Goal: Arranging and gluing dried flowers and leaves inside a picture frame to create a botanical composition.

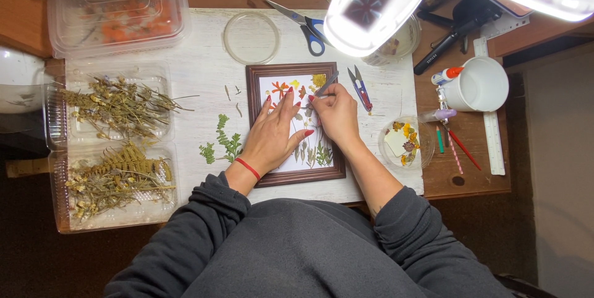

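Observation:
A dark wooden picture frame point(256, 101) lies on the white board, holding a white sheet with pressed red, orange and yellow flowers point(301, 86) and green sprigs. My left hand point(274, 132) rests flat on the sheet, fingers spread, a red band on the wrist. My right hand point(337, 114) grips grey tweezers point(327, 83), whose tips point at a yellow flower near the frame's top right.
Small thread snips point(360, 88) lie right of the frame, blue-handled scissors point(304, 25) above. A clear dish point(251, 38), a dish of dried blooms point(405, 143), fern sprigs point(223, 141), trays of dried plants point(114, 149), a white mug point(479, 85), ruler and lamp heads point(377, 4) surround it.

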